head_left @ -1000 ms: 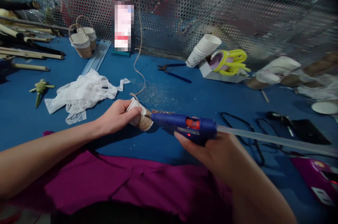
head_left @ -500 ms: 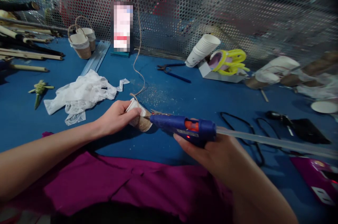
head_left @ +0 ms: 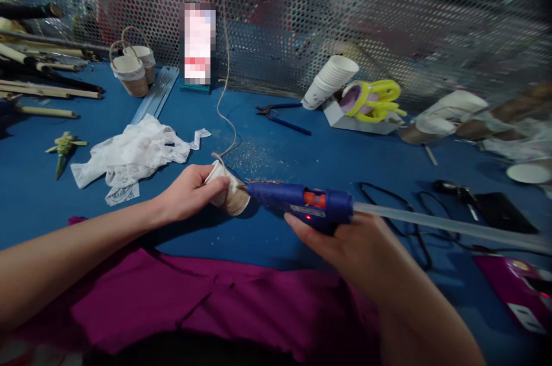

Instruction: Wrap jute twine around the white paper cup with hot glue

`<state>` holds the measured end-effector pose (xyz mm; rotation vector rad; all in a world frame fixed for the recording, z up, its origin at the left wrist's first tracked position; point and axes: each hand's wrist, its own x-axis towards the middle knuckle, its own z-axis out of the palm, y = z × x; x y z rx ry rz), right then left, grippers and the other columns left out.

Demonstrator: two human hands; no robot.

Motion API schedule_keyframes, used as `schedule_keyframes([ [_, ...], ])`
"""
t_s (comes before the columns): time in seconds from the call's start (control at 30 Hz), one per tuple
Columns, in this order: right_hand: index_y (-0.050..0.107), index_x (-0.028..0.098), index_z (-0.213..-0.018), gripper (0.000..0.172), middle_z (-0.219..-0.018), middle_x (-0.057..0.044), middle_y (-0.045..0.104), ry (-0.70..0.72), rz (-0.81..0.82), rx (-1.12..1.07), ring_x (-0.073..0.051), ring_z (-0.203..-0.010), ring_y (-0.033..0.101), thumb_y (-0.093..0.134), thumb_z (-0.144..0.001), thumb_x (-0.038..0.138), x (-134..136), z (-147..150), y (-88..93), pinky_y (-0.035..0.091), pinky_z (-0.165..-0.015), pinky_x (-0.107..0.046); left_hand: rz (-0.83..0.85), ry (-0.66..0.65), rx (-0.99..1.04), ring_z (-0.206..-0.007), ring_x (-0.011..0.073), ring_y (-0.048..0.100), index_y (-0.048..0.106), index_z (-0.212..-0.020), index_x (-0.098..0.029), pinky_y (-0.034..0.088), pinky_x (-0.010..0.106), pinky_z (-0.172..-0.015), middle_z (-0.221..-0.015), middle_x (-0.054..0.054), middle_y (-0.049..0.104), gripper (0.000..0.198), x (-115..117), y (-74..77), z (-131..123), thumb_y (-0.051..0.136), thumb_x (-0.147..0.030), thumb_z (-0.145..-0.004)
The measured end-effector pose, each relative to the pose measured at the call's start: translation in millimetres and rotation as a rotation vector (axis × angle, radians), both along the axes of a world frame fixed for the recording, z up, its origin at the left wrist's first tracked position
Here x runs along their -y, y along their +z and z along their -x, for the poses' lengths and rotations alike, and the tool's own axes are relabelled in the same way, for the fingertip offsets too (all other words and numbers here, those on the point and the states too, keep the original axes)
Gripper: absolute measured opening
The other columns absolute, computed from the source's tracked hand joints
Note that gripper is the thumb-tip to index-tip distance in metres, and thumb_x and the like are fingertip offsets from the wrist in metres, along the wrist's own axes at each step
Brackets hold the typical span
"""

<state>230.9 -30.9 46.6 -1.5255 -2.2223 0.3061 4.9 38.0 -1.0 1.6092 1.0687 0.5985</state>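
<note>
My left hand (head_left: 195, 189) grips a small paper cup (head_left: 235, 200) lying tilted, its mouth to the upper left. Brown twine covers its lower part, and white shows near the rim. From the cup a strand of twine (head_left: 227, 124) runs up past the top of the view. In my right hand (head_left: 340, 242) is a blue glue gun (head_left: 293, 200) with an orange part inside and a red light lit. Its nozzle points left and meets, or nearly meets, the cup's side. A long clear glue stick (head_left: 431, 222) sticks out of its back.
White lace (head_left: 138, 153) lies left of the cup. Behind are two twine-handled cups (head_left: 129, 76), a phone (head_left: 198, 44) with a blurred screen, pliers (head_left: 282, 119), stacked paper cups (head_left: 330, 83) and yellow-handled scissors (head_left: 377, 99). A black cord (head_left: 397, 205) lies at right; perforated metal stands behind.
The glue gun's nozzle has shifted very slightly along the cup's side. My left hand and the cup have stayed almost still.
</note>
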Motion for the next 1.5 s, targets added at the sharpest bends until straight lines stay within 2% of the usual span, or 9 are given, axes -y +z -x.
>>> schedule_keyframes([
  [0.13, 0.06, 0.021, -0.065, 0.026, -0.052, 0.001, 0.06, -0.001, 0.052, -0.001, -0.015, -0.047, 0.056, 0.043, -0.082, 0.031, -3.6, 8.0, 9.7, 0.047, -0.049, -0.027, 0.007, -0.03, 0.025, -0.059, 0.0114, 0.051, 0.06, -0.078, -0.011, 0.042, 0.023, -0.056, -0.068, 0.002, 0.058, 0.033, 0.5, 0.7, 0.2, 0.043, -0.039, -0.081],
  [0.27, 0.053, 0.023, -0.056, 0.026, -0.044, 0.003, 0.055, -0.033, 0.033, 0.004, -0.014, -0.042, 0.053, 0.048, -0.081, 0.03, -2.8, 6.9, 7.7, 0.044, -0.044, -0.026, 0.006, -0.034, 0.024, -0.059, 0.0112, 0.05, 0.06, -0.077, -0.011, 0.041, 0.023, -0.056, -0.067, 0.002, 0.058, 0.033, 0.9, 1.5, 0.0, 0.042, -0.039, -0.08],
  [0.53, 0.057, 0.024, -0.063, 0.022, -0.051, 0.002, 0.059, 0.022, 0.096, -0.033, -0.015, -0.049, 0.057, 0.047, -0.082, 0.029, -0.7, 3.2, 6.5, 0.048, -0.052, -0.028, 0.014, -0.023, 0.016, -0.059, 0.0112, 0.049, 0.059, -0.078, -0.011, 0.04, 0.023, -0.057, -0.069, 0.001, 0.057, 0.032, 0.5, 0.0, 0.1, 0.044, -0.038, -0.081],
  [0.87, 0.043, 0.024, -0.048, 0.033, -0.039, 0.004, 0.047, -0.022, 0.062, -0.054, -0.011, -0.036, 0.044, 0.05, -0.08, 0.027, -4.0, 6.3, 7.7, 0.038, -0.039, -0.024, 0.023, -0.048, 0.063, -0.061, 0.0106, 0.048, 0.057, -0.076, -0.011, 0.039, 0.022, -0.058, -0.069, 0.0, 0.055, 0.031, 1.7, 0.3, 0.2, 0.043, -0.039, -0.081],
  [1.0, 0.047, 0.023, -0.051, 0.029, -0.048, 0.001, 0.055, -0.03, 0.037, -0.056, -0.013, -0.044, 0.052, 0.05, -0.079, 0.029, -5.6, 6.4, 6.3, 0.043, -0.045, -0.024, 0.019, -0.034, 0.064, -0.059, 0.0104, 0.047, 0.056, -0.074, -0.012, 0.039, 0.021, -0.056, -0.066, -0.001, 0.053, 0.032, 0.6, -1.0, 0.1, 0.044, -0.04, -0.08],
  [1.2, 0.056, 0.021, -0.061, 0.021, -0.054, 0.001, 0.059, -0.022, 0.01, -0.043, -0.014, -0.049, 0.055, 0.049, -0.08, 0.03, -6.3, 5.7, 2.7, 0.046, -0.052, -0.026, 0.003, -0.036, 0.056, -0.057, 0.0098, 0.045, 0.055, -0.071, -0.012, 0.037, 0.022, -0.056, -0.064, -0.001, 0.052, 0.03, 1.5, 1.8, -0.5, 0.043, -0.038, -0.079],
  [1.37, 0.053, 0.022, -0.055, 0.027, -0.049, 0.002, 0.055, -0.052, 0.053, -0.049, -0.012, -0.044, 0.051, 0.05, -0.08, 0.031, -4.2, 5.1, 4.7, 0.044, -0.047, -0.024, 0.011, -0.043, 0.054, -0.057, 0.0097, 0.045, 0.056, -0.072, -0.011, 0.037, 0.022, -0.056, -0.064, -0.001, 0.052, 0.031, 1.3, 4.3, -1.6, 0.042, -0.038, -0.079],
  [1.5, 0.056, 0.021, -0.058, 0.026, -0.05, 0.002, 0.057, -0.043, 0.102, -0.065, -0.012, -0.046, 0.053, 0.049, -0.08, 0.033, -1.7, 5.0, 6.7, 0.044, -0.047, -0.024, -0.003, -0.026, 0.046, -0.056, 0.0089, 0.043, 0.057, -0.073, -0.011, 0.035, 0.021, -0.054, -0.065, -0.001, 0.052, 0.03, 0.6, 2.0, -0.9, 0.043, -0.037, -0.079],
])
